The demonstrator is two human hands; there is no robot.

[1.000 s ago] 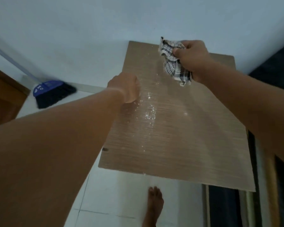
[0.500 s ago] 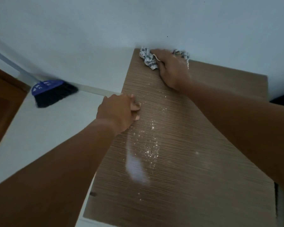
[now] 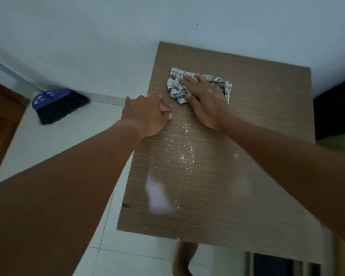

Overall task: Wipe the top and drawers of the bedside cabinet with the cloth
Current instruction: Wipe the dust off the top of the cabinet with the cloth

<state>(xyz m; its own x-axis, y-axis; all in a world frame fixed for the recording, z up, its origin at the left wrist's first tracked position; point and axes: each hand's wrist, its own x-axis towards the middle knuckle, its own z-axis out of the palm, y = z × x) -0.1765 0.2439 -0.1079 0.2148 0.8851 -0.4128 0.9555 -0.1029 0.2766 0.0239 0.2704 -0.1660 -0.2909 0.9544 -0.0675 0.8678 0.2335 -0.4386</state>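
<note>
Showing below the near edge of the cabinet top (image 3: 247,196), a bare foot (image 3: 182,259), blurred. Farther on, white specks (image 3: 184,154) scattered mid-surface. Left hand (image 3: 147,114) curled shut, gripping the left edge. Right hand (image 3: 205,98) spread flat, pressing the crumpled checked cloth (image 3: 176,86) down. Broom (image 3: 57,104) beyond, by the wall.

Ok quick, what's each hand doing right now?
Left hand: closed in a loose fist, empty, resting at the cabinet top's left edge.
Right hand: open, palm flat, pressing the checked cloth onto the top.
</note>
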